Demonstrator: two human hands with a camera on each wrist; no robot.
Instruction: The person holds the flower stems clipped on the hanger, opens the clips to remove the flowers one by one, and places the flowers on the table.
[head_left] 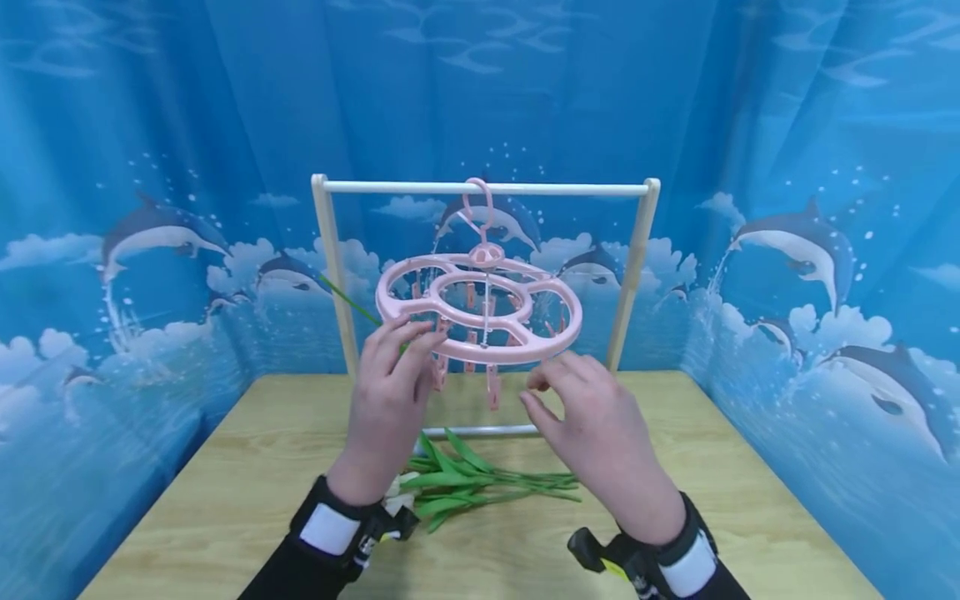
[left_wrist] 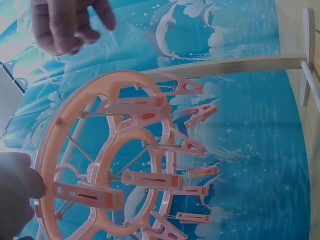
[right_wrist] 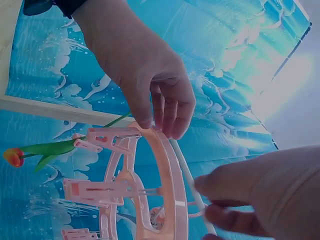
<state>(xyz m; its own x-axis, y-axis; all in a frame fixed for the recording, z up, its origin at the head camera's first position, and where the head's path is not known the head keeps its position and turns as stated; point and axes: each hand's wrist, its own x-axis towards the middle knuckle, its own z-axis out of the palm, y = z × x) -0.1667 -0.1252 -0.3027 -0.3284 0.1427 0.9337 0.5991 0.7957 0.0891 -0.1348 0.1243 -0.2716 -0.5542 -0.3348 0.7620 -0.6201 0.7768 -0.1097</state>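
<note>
A pink clip hanger (head_left: 480,354) hangs by its hook from a rack's white bar. My left hand (head_left: 390,396) is at the hanger's left front rim, thumb on one side and fingers on the other, as the right wrist view shows. Beside that hand, a clothespin (right_wrist: 102,137) grips a red-and-yellow tulip (right_wrist: 15,157), blossom downward; its green stem (head_left: 351,302) sticks up past the rim. My right hand (head_left: 600,417) is near the right front rim, fingers loosely bent, thumb apart, holding nothing. Several other pink clothespins (left_wrist: 152,180) dangle below the frame.
On the wooden tabletop (head_left: 277,467) lies a bunch of artificial tulips, with green leaves (head_left: 450,479) and pale blossoms (head_left: 399,493). The rack has wooden posts (head_left: 633,275) and a low crossbar (head_left: 487,431). Blue dolphin-print curtains (head_left: 187,125) surround the table.
</note>
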